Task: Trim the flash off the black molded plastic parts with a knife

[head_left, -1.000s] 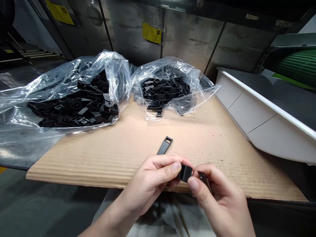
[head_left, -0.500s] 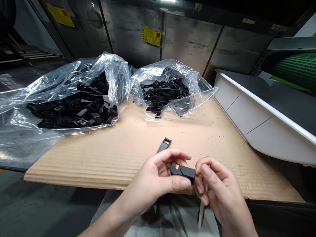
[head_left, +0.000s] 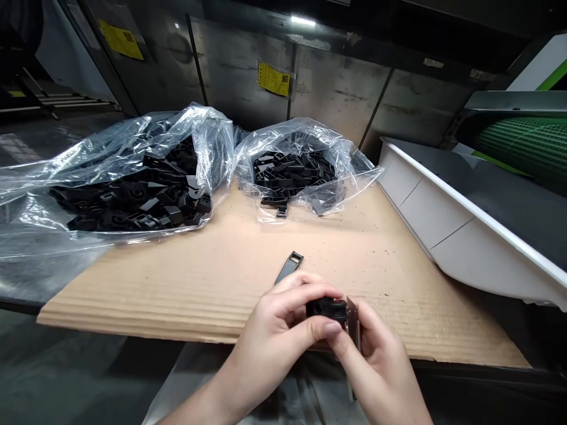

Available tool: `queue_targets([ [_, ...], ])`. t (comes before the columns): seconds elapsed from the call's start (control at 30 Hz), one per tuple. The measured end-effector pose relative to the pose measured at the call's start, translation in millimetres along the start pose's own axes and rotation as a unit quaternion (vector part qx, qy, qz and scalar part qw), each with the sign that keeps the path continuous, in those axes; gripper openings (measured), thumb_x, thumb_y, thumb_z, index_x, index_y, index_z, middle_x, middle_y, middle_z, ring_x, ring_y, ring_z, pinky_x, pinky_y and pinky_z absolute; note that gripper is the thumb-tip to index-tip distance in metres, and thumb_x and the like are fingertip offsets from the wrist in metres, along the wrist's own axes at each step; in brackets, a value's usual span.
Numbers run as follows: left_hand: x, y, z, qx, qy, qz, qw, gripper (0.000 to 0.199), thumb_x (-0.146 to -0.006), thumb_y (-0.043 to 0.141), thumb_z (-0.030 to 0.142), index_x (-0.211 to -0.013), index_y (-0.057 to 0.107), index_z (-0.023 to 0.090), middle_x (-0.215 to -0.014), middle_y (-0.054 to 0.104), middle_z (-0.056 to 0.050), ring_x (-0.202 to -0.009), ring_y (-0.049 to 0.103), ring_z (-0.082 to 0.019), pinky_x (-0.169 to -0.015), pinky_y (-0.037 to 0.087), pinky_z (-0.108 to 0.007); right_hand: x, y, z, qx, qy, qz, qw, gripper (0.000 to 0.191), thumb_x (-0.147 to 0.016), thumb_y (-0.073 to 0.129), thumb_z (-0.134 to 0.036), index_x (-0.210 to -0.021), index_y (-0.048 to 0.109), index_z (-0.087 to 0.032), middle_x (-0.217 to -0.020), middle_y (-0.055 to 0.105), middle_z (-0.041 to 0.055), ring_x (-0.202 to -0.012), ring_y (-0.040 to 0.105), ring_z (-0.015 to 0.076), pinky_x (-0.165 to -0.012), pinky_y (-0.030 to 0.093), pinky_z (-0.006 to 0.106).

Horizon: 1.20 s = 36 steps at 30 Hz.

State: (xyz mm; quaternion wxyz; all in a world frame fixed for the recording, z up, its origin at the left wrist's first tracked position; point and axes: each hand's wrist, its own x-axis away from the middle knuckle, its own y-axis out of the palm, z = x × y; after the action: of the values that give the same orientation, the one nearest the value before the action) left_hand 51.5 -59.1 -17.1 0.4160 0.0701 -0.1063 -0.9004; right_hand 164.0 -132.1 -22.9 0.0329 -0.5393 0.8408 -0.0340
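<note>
Near the front edge of the cardboard point(head_left: 186, 283), my left hand point(head_left: 283, 330) pinches a small black plastic part point(head_left: 326, 308) between thumb and fingers. My right hand point(head_left: 376, 360) is closed on a thin flat metal blade point(head_left: 353, 321), held upright against the right end of the black part. The two thumbs touch or nearly touch. Just beyond my left hand, a flat black piece point(head_left: 290, 265) with a rectangular opening lies on the cardboard, its near end hidden by the fingers.
Two clear plastic bags of black parts lie behind, one at the left point(head_left: 212, 141) and one in the middle point(head_left: 354, 171). A white-rimmed bin point(head_left: 425, 206) borders the right side. Metal panels point(head_left: 336, 100) stand at the back.
My right hand has moved left against my left hand, and the metal blade now meets the black part. The black part has turned in my left fingers. The view has shifted slightly.
</note>
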Motion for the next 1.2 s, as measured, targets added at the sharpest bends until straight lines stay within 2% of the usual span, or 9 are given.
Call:
queue_targets([
  [0.07,0.4,-0.7,0.3,-0.026,0.009,0.012,1.0,0.016,-0.074,0.064,0.014,-0.087,0.067,0.023,-0.086,0.055,0.002,-0.081,0.055,-0.013,-0.073,0.044,-0.018,6.8,-5.0,0.7,0.067,-0.058,0.025,0.996,0.017,-0.08,0.05,-0.034,-0.089,0.061,-0.026,-0.083,0.058,-0.001,-0.076,0.056,0.011,-0.07,0.044,0.02],
  [0.23,-1.4,-3.6,1.3,-0.067,0.042,-0.026,0.997,0.016,-0.081,0.057,0.015,-0.088,0.067,0.027,-0.086,0.06,0.004,-0.084,0.054,-0.011,-0.076,0.04,-0.014,16.1,-17.1,3.7,0.263,-0.171,0.086,0.946,0.023,-0.086,0.043,-0.024,-0.103,0.057,-0.026,-0.08,0.06,-0.001,-0.065,0.057,0.0098,-0.061,0.043,0.02],
  [0.37,-3.3,-5.0,1.1,-0.079,0.057,-0.034,0.995,0.015,-0.082,0.056,0.015,-0.087,0.067,0.025,-0.087,0.059,0.003,-0.084,0.053,-0.011,-0.076,0.039,-0.013,11.3,-16.5,3.9,0.308,-0.296,0.107,0.898,0.018,-0.079,0.052,-0.01,-0.092,0.056,-0.021,-0.076,0.063,-0.0019,-0.057,0.057,0.0068,-0.056,0.043,0.017],
  [0.57,-4.6,-5.2,1.9,-0.072,0.06,-0.043,0.995,0.016,-0.081,0.056,0.012,-0.086,0.067,0.022,-0.085,0.058,0.002,-0.082,0.053,-0.011,-0.075,0.039,-0.013,2.7,-13.8,1.5,0.34,-0.373,0.104,0.857,0.021,-0.076,0.054,-0.002,-0.09,0.055,-0.018,-0.072,0.062,0.0006,-0.064,0.058,0.0087,-0.061,0.044,0.019],
  [0.63,-3.7,-5.3,2.1,-0.07,0.065,-0.048,0.994,0.017,-0.081,0.055,0.011,-0.086,0.067,0.022,-0.085,0.057,0.001,-0.083,0.053,-0.011,-0.076,0.039,-0.014,1.8,-14.4,0.4,0.333,-0.368,0.104,0.862,0.021,-0.075,0.054,-0.002,-0.089,0.056,-0.018,-0.071,0.061,0.0004,-0.063,0.057,0.0085,-0.06,0.044,0.019],
  [0.77,-2.4,-5.5,1.8,-0.06,0.062,-0.059,0.995,0.017,-0.08,0.054,0.01,-0.085,0.067,0.02,-0.085,0.056,0.0,-0.084,0.052,-0.013,-0.076,0.04,-0.015,1.1,-17.2,-3.9,0.23,-0.241,0.009,0.943,0.016,-0.08,0.05,-0.013,-0.084,0.06,-0.025,-0.056,0.051,-0.0051,-0.046,0.047,0.0045,-0.041,0.035,0.016],
  [0.83,-2.9,-5.6,1.9,-0.056,0.06,-0.062,0.995,0.017,-0.08,0.054,0.01,-0.084,0.068,0.019,-0.085,0.055,-0.001,-0.083,0.053,-0.013,-0.076,0.04,-0.015,1.0,-18.2,-6.2,0.181,-0.188,-0.026,0.965,0.016,-0.081,0.05,-0.017,-0.082,0.062,-0.027,-0.053,0.047,-0.0061,-0.042,0.042,0.0038,-0.037,0.031,0.016],
  [1.07,-5.4,-6.2,2.1,-0.068,0.064,-0.072,0.993,0.017,-0.081,0.053,0.009,-0.083,0.066,0.019,-0.085,0.054,0.0,-0.084,0.051,-0.012,-0.077,0.038,-0.015,0.4,-23.7,-7.2,0.227,-0.219,-0.014,0.949,0.015,-0.081,0.049,-0.017,-0.084,0.06,-0.026,-0.057,0.048,-0.0056,-0.045,0.041,0.0046,-0.041,0.032,0.017],
  [1.2,-5.1,-6.2,2.3,-0.076,0.067,-0.074,0.992,0.017,-0.081,0.052,0.009,-0.083,0.066,0.018,-0.085,0.054,0.0,-0.084,0.051,-0.012,-0.077,0.038,-0.015,-1.6,-27.7,-6.8,0.257,-0.238,-0.052,0.935,0.016,-0.081,0.048,-0.013,-0.086,0.058,-0.024,-0.058,0.048,-0.0049,-0.047,0.044,0.005,-0.043,0.035,0.016],
])
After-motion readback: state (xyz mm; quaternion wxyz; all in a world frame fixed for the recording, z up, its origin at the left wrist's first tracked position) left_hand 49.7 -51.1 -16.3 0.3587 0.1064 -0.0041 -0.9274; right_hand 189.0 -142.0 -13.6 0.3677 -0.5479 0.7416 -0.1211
